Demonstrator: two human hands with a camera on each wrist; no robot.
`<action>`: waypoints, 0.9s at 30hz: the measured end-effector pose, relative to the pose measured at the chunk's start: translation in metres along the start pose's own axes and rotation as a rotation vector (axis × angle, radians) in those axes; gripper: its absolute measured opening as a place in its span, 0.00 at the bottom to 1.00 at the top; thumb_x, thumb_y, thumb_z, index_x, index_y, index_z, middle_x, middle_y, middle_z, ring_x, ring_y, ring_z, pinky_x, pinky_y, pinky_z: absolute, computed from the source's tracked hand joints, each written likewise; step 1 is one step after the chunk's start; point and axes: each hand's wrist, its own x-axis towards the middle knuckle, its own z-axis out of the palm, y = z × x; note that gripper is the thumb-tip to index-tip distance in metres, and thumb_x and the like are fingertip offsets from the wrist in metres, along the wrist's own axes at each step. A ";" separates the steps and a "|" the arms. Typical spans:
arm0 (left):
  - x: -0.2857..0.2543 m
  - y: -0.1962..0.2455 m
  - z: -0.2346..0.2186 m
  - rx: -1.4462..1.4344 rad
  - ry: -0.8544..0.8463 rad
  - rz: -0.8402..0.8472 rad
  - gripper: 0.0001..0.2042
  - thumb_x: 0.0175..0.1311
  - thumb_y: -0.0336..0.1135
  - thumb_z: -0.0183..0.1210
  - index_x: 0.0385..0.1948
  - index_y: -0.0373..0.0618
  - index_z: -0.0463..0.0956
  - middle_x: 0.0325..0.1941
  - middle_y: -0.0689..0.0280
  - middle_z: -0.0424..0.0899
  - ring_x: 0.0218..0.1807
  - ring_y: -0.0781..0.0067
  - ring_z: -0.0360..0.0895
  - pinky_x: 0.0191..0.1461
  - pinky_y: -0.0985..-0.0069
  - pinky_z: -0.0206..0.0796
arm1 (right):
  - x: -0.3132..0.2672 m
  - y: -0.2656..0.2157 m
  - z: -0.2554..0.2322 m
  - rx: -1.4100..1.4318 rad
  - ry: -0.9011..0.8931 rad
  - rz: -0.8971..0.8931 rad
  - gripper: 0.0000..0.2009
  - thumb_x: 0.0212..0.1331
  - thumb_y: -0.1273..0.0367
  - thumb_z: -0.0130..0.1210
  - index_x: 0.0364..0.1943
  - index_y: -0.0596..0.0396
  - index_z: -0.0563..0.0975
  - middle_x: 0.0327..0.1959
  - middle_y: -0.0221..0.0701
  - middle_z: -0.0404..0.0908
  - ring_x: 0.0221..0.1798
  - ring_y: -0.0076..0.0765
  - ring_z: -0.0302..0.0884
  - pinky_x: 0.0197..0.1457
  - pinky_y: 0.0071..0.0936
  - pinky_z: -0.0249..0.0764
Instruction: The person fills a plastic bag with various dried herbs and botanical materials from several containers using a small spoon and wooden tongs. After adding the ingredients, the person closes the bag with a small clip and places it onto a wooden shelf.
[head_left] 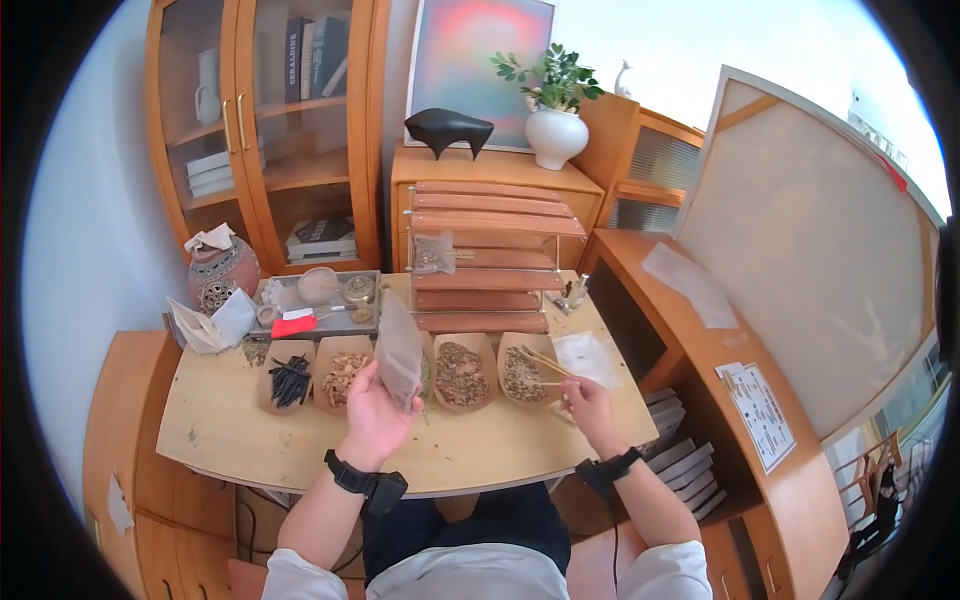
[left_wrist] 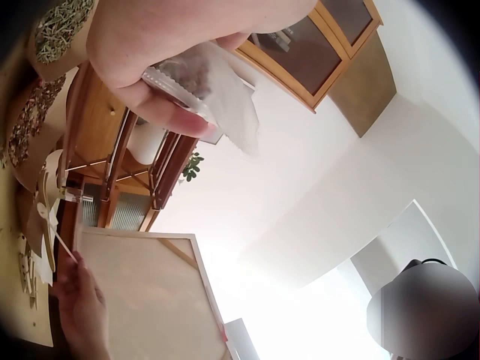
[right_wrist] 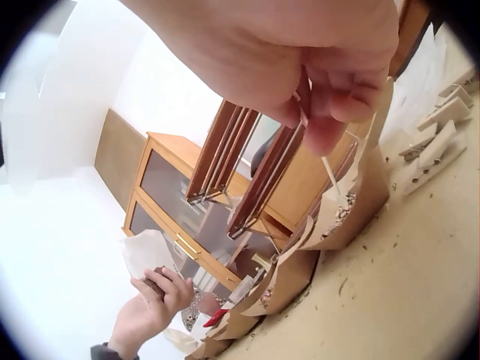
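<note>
My left hand (head_left: 380,415) holds up a translucent pouch (head_left: 399,350) with a little dark content in its bottom, fingers and thumb around its lower end. My right hand (head_left: 592,408) pinches a thin pale stick (right_wrist: 330,176), whose far end dips into the rightmost paper tray (right_wrist: 367,196) of small mixed seeds (head_left: 522,378). Two wooden sticks (head_left: 543,361) also lean over that tray. Left of it stand trays of reddish-brown bits (head_left: 462,376), green pieces partly hidden by the pouch, pale chips (head_left: 344,377) and black strips (head_left: 290,381).
A slatted wooden rack (head_left: 490,280) stands behind the trays, with a clear bag (head_left: 433,253) on it. At the back left is a grey tray (head_left: 345,325) of jars and a red tag. White sheets (head_left: 587,358) and wooden clothespins (right_wrist: 439,142) lie at the right.
</note>
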 end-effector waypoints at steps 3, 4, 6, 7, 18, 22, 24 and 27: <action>-0.006 -0.013 -0.001 0.006 0.034 0.029 0.19 0.72 0.51 0.47 0.55 0.50 0.74 0.49 0.67 0.81 0.47 0.67 0.80 0.46 0.71 0.74 | -0.003 0.007 0.004 -0.141 -0.047 0.007 0.19 0.73 0.65 0.50 0.58 0.67 0.75 0.35 0.33 0.84 0.32 0.24 0.81 0.35 0.22 0.77; -0.006 -0.017 -0.001 0.013 0.050 0.042 0.20 0.72 0.51 0.48 0.55 0.50 0.74 0.49 0.67 0.81 0.47 0.67 0.80 0.47 0.71 0.74 | -0.003 0.012 0.005 -0.199 -0.028 -0.014 0.20 0.72 0.64 0.51 0.60 0.67 0.73 0.35 0.34 0.84 0.33 0.26 0.81 0.36 0.24 0.77; -0.003 -0.028 -0.005 0.006 0.069 0.039 0.20 0.71 0.52 0.48 0.55 0.49 0.73 0.49 0.67 0.81 0.48 0.66 0.80 0.47 0.70 0.74 | -0.004 0.015 0.004 -0.356 0.000 -0.088 0.23 0.70 0.63 0.54 0.62 0.65 0.71 0.37 0.37 0.83 0.36 0.32 0.83 0.39 0.27 0.78; -0.002 -0.033 -0.005 0.002 0.080 0.038 0.21 0.71 0.52 0.49 0.56 0.49 0.73 0.49 0.66 0.81 0.49 0.66 0.80 0.48 0.70 0.74 | -0.004 0.017 0.003 -0.455 0.012 -0.140 0.25 0.69 0.62 0.55 0.64 0.64 0.70 0.39 0.39 0.83 0.37 0.35 0.83 0.41 0.29 0.79; 0.010 -0.069 0.012 0.031 0.043 0.018 0.23 0.69 0.51 0.50 0.60 0.49 0.69 0.55 0.65 0.78 0.53 0.66 0.76 0.51 0.67 0.71 | -0.028 -0.028 -0.023 -0.478 0.126 -0.405 0.21 0.61 0.69 0.64 0.58 0.55 0.75 0.53 0.42 0.75 0.34 0.32 0.81 0.38 0.29 0.79; 0.011 -0.089 0.021 0.182 0.013 0.040 0.25 0.70 0.52 0.48 0.64 0.50 0.65 0.59 0.65 0.77 0.57 0.66 0.75 0.50 0.66 0.70 | -0.043 -0.066 0.002 -0.128 -0.219 -0.436 0.18 0.62 0.69 0.65 0.55 0.57 0.77 0.46 0.36 0.77 0.32 0.26 0.78 0.35 0.22 0.75; 0.009 -0.099 0.024 0.262 0.007 0.050 0.25 0.73 0.51 0.46 0.66 0.52 0.63 0.63 0.67 0.77 0.60 0.69 0.75 0.50 0.65 0.70 | -0.048 -0.081 0.018 -0.062 -0.347 -0.475 0.15 0.62 0.69 0.65 0.50 0.57 0.78 0.40 0.29 0.79 0.31 0.20 0.75 0.35 0.19 0.71; 0.005 -0.114 0.017 0.348 0.028 0.060 0.25 0.73 0.53 0.45 0.66 0.52 0.63 0.63 0.68 0.76 0.61 0.71 0.74 0.52 0.65 0.70 | -0.042 -0.078 0.036 -0.085 -0.370 -0.428 0.10 0.62 0.69 0.65 0.43 0.58 0.80 0.37 0.28 0.79 0.32 0.20 0.74 0.34 0.20 0.71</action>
